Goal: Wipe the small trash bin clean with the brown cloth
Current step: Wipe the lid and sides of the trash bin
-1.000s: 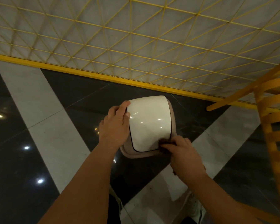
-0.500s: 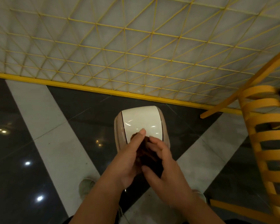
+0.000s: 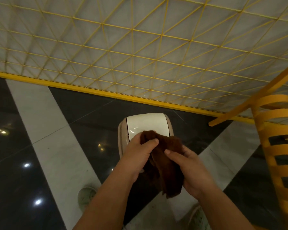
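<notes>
Gripping bunched brown cloth (image 3: 165, 163) in both hands, glossy white-lidded beige trash bin (image 3: 146, 123) behind

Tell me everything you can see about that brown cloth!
The brown cloth is dark and fuzzy, like a soft towel. It is bunched and folded, not spread flat. Both hands hold it: the left hand grips its upper part with the thumb on top, and the right hand holds its right side. Its lower end hangs down between the wrists. Its top edge sits in front of the small trash bin, over the white lid, though whether it touches is unclear.
</notes>
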